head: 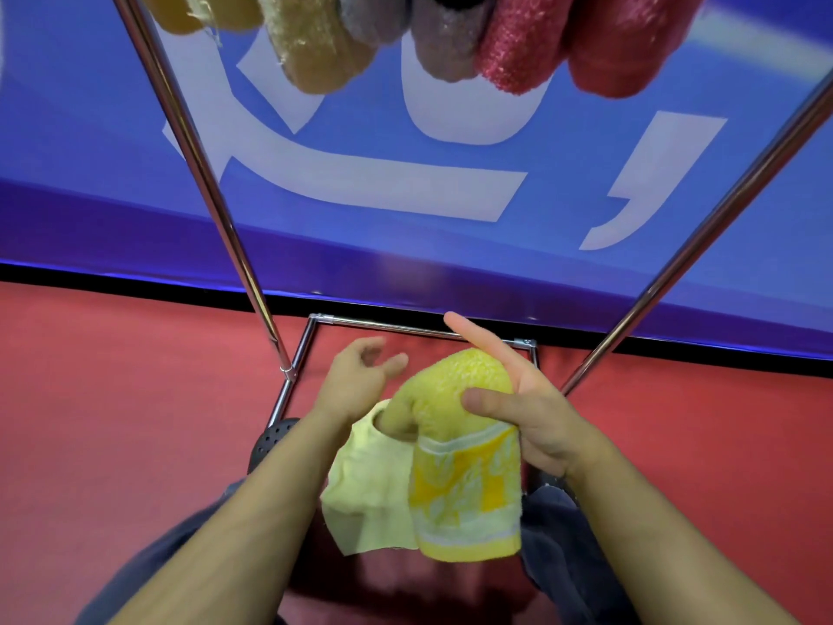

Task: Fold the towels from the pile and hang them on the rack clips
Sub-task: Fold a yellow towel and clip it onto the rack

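Draping over the right hand (536,412): one yellow towel (455,448), folded double. Its fluffy fold sits against the palm, pinned there by the thumb (484,406), which presses on the towel's front. The forefinger (478,340) points straight out above the fold, touching nothing; the remaining fingers of this hand are behind the cloth and cannot be told.

Below the thumb: the towel's patterned border, deeper yellow with pale bands, hanging down free. Left of it, a plainer pale-yellow flap of the same towel, likewise hanging.

Left hand (356,381): just beside the fold, to its left, fingers loosely curled and spread, gripping nothing. Whether its wrist touches the pale flap cannot be told.

Beyond the fingertips of both hands: the rack base (405,327), a chrome bar on the red floor (112,399). Two chrome rack poles rise from it, the left pole (212,196) above the left hand, the right pole (703,227) above the right.

Far above the fingers, at the upper edge: hung towels (446,42) in a row, tan, beige, grey-brown, and red, their folded ends drooping. Clips are out of view.

Behind the rack: a blue panel (90,151) with large white lettering.

Beneath the forearms: dark trouser legs (559,534) and a dark perforated shoe (272,437).
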